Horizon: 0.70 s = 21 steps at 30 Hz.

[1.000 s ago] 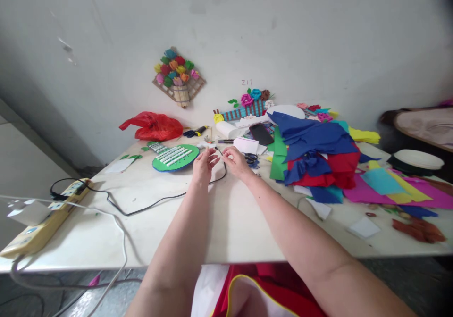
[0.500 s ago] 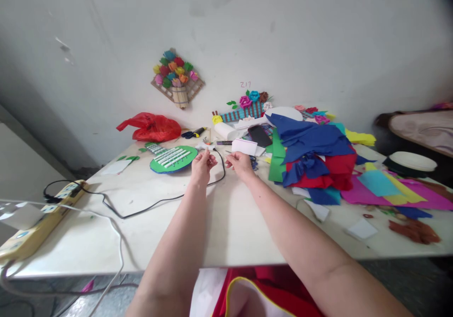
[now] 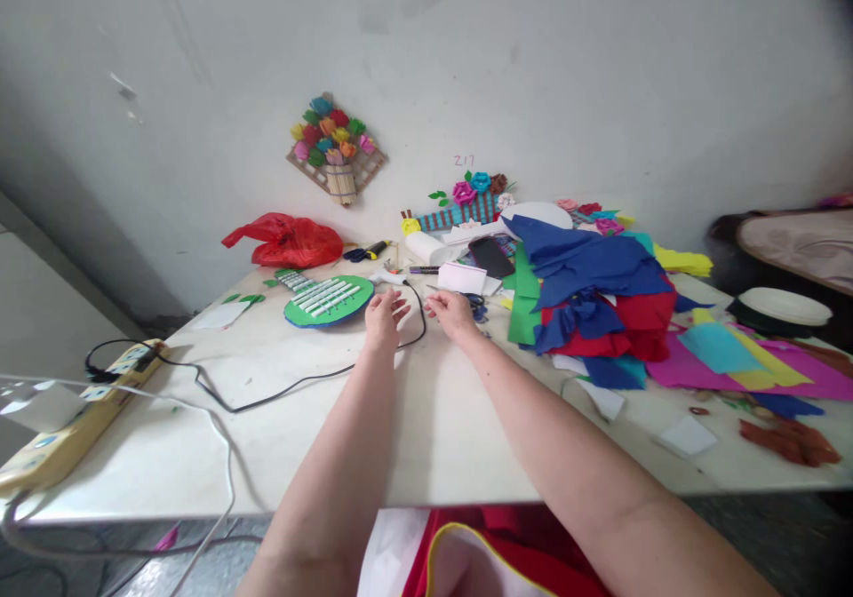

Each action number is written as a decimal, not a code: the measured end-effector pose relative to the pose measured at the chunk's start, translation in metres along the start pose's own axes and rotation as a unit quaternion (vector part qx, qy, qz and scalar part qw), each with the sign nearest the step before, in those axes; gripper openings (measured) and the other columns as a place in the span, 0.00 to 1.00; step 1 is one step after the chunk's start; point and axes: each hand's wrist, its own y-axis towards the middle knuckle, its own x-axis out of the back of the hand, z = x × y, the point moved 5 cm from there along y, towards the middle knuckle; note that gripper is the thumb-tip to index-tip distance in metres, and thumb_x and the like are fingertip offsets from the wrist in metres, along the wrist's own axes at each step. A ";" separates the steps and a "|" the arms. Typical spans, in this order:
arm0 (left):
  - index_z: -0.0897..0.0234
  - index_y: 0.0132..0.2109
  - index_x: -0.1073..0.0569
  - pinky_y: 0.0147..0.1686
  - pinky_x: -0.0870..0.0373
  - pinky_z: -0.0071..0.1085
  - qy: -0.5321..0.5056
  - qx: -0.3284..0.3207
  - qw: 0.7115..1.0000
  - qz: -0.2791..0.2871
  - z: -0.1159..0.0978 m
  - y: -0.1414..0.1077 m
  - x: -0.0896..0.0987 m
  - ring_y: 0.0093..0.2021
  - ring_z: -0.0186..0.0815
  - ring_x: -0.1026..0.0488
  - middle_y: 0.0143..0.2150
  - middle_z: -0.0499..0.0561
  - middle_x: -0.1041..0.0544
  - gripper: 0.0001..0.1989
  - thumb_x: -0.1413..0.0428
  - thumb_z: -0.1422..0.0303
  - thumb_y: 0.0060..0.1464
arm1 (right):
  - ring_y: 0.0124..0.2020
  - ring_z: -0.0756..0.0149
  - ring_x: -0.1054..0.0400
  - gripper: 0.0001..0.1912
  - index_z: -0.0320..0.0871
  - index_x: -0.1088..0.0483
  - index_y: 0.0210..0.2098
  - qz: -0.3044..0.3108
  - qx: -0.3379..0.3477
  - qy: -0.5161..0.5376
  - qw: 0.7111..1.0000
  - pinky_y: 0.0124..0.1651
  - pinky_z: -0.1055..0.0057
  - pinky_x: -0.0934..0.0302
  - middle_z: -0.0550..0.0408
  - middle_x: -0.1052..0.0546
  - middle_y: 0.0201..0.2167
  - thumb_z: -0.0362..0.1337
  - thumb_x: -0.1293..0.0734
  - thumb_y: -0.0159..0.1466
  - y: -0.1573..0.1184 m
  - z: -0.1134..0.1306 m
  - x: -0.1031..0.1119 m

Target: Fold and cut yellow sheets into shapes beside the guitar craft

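Note:
My left hand (image 3: 386,318) hovers over the middle of the table, fingers loosely curled and apart, with nothing visible in them. Just right of it, my right hand (image 3: 453,314) faces it with bent, slightly parted fingers; I see nothing held there. To the left lies a green guitar-shaped craft (image 3: 329,300) with white rolled strips and a blue edge. A white glue gun (image 3: 386,277) rests behind my left hand, its black cord (image 3: 422,317) curving between the hands. Dark-handled scissors (image 3: 476,300) lie partly hidden beyond my right hand.
Blue crepe paper (image 3: 586,268) and red sheets are heaped on the right. A yellow power strip (image 3: 80,415) sits at the left edge. Behind are a red plastic bag (image 3: 293,242), a phone (image 3: 491,258), pliers (image 3: 368,251) and a small white box (image 3: 462,278).
The fingers of both hands have loosened a little from a closer pinch. The hands stay nearly in place, and the view has shifted slightly.

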 end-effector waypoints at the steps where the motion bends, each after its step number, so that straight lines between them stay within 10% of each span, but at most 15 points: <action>1: 0.65 0.27 0.38 0.29 0.31 0.30 -0.011 0.006 1.000 -0.006 0.001 0.000 0.001 0.25 0.30 0.29 0.28 0.49 0.28 0.12 0.40 0.69 0.41 | 0.21 0.70 0.31 0.06 0.43 0.31 0.26 0.007 -0.007 -0.006 1.000 0.26 0.74 0.38 0.58 0.25 0.21 0.37 0.38 0.56 -0.001 -0.001 -0.001; 8: 0.66 0.28 0.36 0.33 0.30 0.31 -0.045 0.049 0.997 -0.025 0.003 0.000 0.003 0.27 0.32 0.28 0.26 0.52 0.28 0.08 0.43 0.70 0.46 | 0.17 0.71 0.34 0.07 0.43 0.33 0.24 -0.001 0.001 -0.024 1.000 0.24 0.74 0.40 0.59 0.26 0.19 0.38 0.38 0.56 -0.004 0.000 -0.003; 21: 0.67 0.24 0.28 0.29 0.35 0.27 0.249 -0.006 0.954 0.168 0.002 -0.009 -0.016 0.27 0.31 0.31 0.23 0.49 0.28 0.16 0.36 0.58 0.34 | 0.27 0.68 0.34 0.06 0.45 0.30 0.25 -0.040 0.067 -0.192 0.978 0.29 0.74 0.47 0.59 0.25 0.24 0.38 0.36 0.55 -0.010 0.025 0.006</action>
